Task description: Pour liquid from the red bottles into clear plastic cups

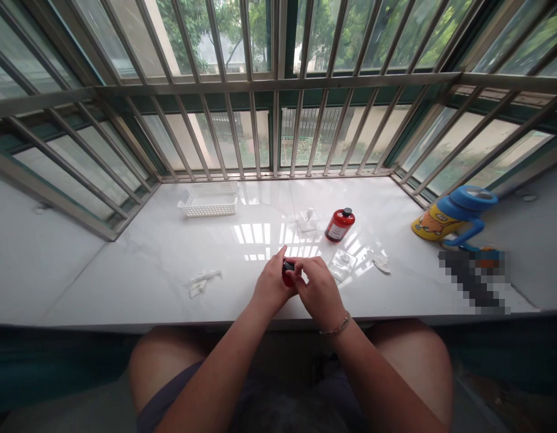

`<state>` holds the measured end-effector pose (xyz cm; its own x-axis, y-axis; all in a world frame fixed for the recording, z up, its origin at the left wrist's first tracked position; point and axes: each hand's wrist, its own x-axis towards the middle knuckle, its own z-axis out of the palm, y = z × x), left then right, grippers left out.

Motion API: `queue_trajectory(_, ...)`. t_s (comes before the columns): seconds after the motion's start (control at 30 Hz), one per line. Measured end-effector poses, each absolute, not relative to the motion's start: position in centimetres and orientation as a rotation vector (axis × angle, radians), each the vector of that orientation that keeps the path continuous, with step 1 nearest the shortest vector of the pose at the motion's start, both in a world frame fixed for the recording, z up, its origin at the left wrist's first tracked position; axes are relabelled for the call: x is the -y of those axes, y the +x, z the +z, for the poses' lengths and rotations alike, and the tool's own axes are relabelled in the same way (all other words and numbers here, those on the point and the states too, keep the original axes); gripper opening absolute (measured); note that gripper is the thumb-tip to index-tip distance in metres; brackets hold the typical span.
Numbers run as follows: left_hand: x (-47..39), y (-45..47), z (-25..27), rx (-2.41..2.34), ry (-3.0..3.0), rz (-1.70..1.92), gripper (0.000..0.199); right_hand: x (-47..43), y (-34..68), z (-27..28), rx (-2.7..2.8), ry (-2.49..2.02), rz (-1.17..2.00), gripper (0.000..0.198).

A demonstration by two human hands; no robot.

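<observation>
Near the front edge of the white counter, my left hand [274, 281] is wrapped around a small red bottle [288, 278]. Only part of its red body and its black cap [288, 265] show between my hands. The thumb and fingers of my right hand [318, 282] are closed at the cap from the right side. Beyond them stands a second red bottle [336, 227] with a black cap and a pale label. A clear plastic packet [343, 264] lies just right of my right hand, and another crumpled clear wrapper [307, 221] is farther back.
A white perforated basket [210, 207] sits at the back left. Crumpled white scraps lie at left [204, 282] and right [381, 263]. A blue and yellow flask [453, 213] rests at the right, behind a blurred-out dark object [471, 279]. Metal window bars [278, 84] enclose the counter's back.
</observation>
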<state>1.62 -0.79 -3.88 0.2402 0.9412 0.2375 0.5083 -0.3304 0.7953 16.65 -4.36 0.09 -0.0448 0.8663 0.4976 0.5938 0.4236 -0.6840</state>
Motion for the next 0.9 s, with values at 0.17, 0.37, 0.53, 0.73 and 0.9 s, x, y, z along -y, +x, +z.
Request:
queue_trajectory(0.17,0.7,1.8,-4.6,-1.317,1.967,1.014,0.088,3.9,16.8,1.0,1.803,-1.360,0.347,0.029)
queue_trajectory(0.37,2.9,1.3,-5.0,-1.473,2.136,0.971,0.098,3.9,16.8,0.3,1.882,-1.297,0.270,0.026)
queue_trajectory(0.53,8.5,-3.0,-5.5,-1.489,2.374,0.914,0.082,3.9,17.0,0.7,1.963,-1.339,0.314,0.022)
queue_trajectory(0.73,14.8,-14.1,-8.8,-1.774,2.190,0.886,0.036,2.3,19.0,2.0,1.996,-1.345,0.221,0.024)
queue_trajectory(0.9,18.4,-24.0,-13.9,-2.174,1.939,0.620,0.046,-0.3,22.2,2.6,1.858,-1.388,0.124,0.032)
